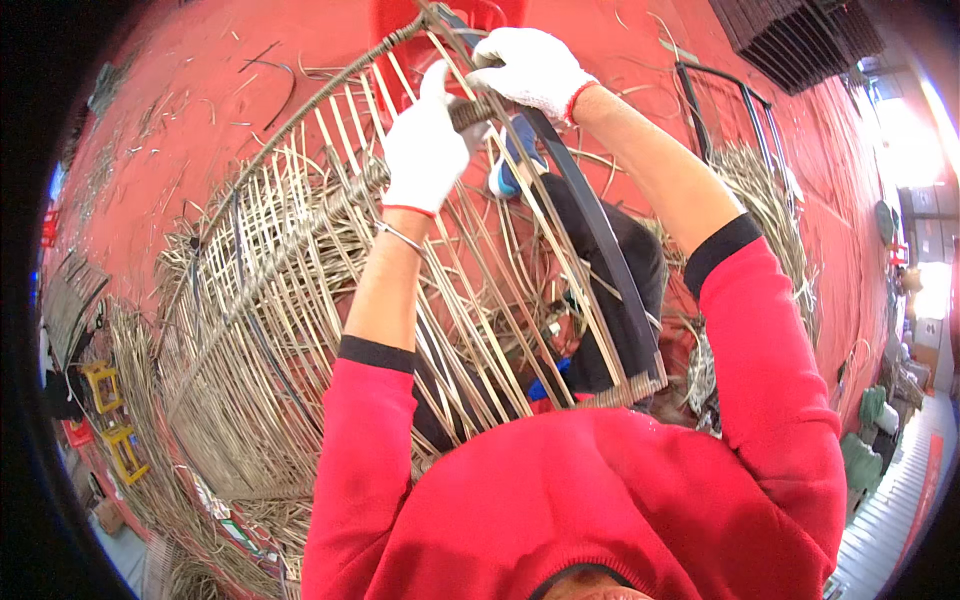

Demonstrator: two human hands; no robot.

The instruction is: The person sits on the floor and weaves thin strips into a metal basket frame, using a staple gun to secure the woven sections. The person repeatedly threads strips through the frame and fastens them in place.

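A large wicker panel (pixel 290 270) of long tan strips on a dark metal frame spans the space before me. My left hand (pixel 425 150), in a white glove with a red cuff, is closed on the strips near the panel's far end, beside a tightly woven band (pixel 468 115). Its thumb points up, and the other fingers are partly hidden. My right hand (pixel 532 72), gloved the same way, is closed in a pinch at a strip by the far corner, just above the flat dark frame bar (pixel 585 215). The fingertips of both hands nearly meet.
Heaps of loose strips (pixel 750 180) lie right and left on the red floor (pixel 230 60). A red stool-like object (pixel 395 15) stands beyond the far corner. Yellow plastic pieces (pixel 122 455) are at the left, and a dark stacked crate shape (pixel 795 40) is at upper right.
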